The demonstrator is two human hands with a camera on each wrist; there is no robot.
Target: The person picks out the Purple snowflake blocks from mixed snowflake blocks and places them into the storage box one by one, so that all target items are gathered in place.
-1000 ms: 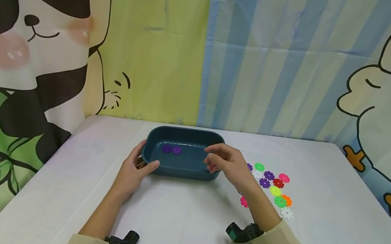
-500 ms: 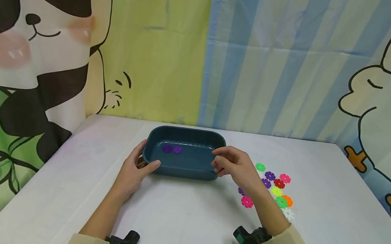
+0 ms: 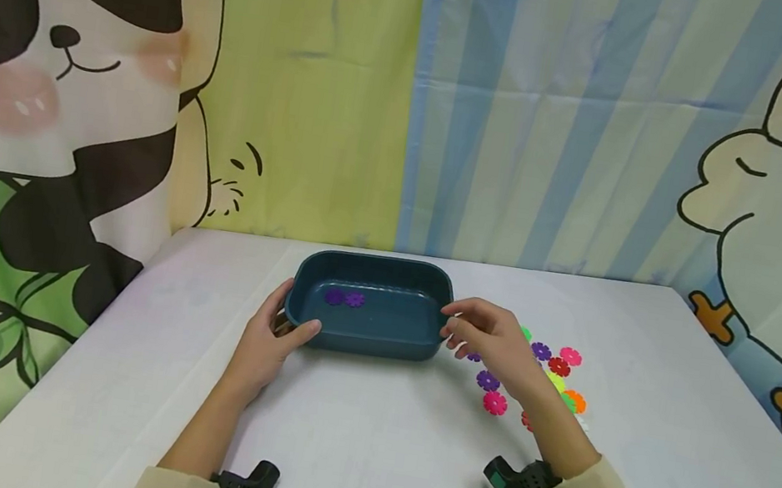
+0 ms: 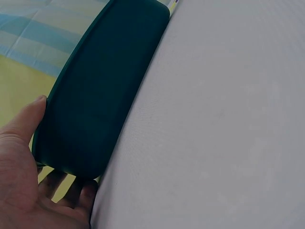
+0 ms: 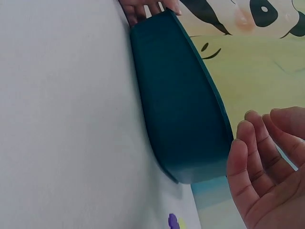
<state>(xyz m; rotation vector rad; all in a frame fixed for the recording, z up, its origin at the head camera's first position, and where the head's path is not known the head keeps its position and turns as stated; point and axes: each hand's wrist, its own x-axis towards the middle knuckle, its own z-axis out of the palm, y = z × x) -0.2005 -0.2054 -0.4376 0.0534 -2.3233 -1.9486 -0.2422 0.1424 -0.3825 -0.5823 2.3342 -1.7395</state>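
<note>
A dark teal rectangular plastic tub (image 3: 386, 329) stands on the white table, holding two purple pieces: a round-looking one (image 3: 334, 297) and a flower-shaped disc (image 3: 355, 299). My left hand (image 3: 266, 350) grips the tub's left end. In the left wrist view the thumb (image 4: 32, 117) lies at the rim and the fingers bend round the outer wall. My right hand (image 3: 492, 342) is raised at the tub's right end, its fingers loosely bent and fingertips right at the rim. In the right wrist view nothing shows between those fingers (image 5: 240, 157).
Several flower-shaped discs lie right of the tub, partly hidden by my right hand and forearm: a pink disc (image 3: 495, 404), a purple disc (image 3: 488, 381), a red disc (image 3: 558, 366) and others. A cartoon-printed curtain (image 3: 307, 96) hangs behind the table (image 3: 361, 442).
My right hand has moved from above the tub's right side out to its right end. The left hand stays on the tub, and the two purple pieces lie where they were.
</note>
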